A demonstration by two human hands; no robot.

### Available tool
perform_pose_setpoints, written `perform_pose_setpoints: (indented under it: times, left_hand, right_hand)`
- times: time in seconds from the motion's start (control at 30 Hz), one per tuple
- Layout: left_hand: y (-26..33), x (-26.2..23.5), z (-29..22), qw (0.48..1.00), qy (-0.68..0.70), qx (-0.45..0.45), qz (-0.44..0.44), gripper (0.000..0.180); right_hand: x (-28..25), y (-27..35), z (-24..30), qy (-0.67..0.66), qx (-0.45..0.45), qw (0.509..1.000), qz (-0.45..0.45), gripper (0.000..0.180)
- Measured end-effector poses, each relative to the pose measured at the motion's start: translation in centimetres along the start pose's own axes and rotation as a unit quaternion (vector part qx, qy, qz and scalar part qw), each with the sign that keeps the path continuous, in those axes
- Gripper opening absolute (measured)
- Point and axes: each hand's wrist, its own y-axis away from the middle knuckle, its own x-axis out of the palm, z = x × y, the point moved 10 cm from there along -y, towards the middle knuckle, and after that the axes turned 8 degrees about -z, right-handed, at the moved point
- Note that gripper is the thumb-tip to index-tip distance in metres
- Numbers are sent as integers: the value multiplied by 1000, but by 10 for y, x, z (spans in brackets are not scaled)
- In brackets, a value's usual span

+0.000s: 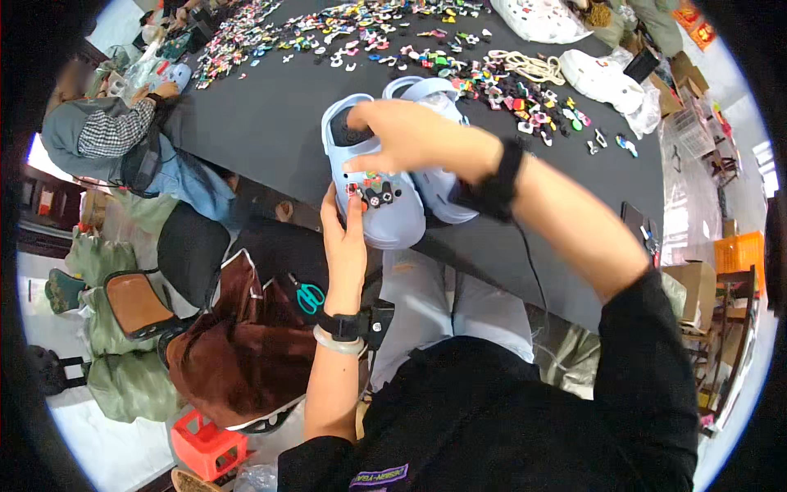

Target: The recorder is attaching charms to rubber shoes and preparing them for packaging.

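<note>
A light blue clog (397,227) is tilted near the table's front edge, its toe toward me. Small charms sit on its upper, among them a black game-controller charm (380,197). My left hand (345,246) grips its left side, with one finger on the upper beside the charms. Reaching over from the right, my right hand (403,138) has its fingers inside the foot opening and its thumb on the upper, pinching the clog between them. Behind my right wrist stands a matching blue clog (453,211), partly covered by that hand and wristband.
Many loose colourful charms (344,33) cover the back of the dark table (270,123). White bags (602,82) and a rope bundle (525,66) lie at the right rear. Another person (106,135) sits far left. Teal-handled scissors (308,297) rest at my left.
</note>
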Motion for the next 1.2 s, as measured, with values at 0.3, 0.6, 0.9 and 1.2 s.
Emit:
perform_pose_setpoints:
  times: [0.3,0.6,0.9,1.2]
  left_hand:
    - [7,-12,4,982,-135,115,-70,50]
    - [19,-9,-15,973,-162,160,-51,51]
    - [15,2,5,951,258,-153,80,64]
    - [6,4,7,937,207,-270,75,80]
  right_hand:
    - [92,5,6,-146,79,857,488,52]
    - [79,14,-2,-51,154,889,428,31]
    - [82,11,-7,-76,147,906,391,43]
    - [88,12,-12,-50,157,893,419,44]
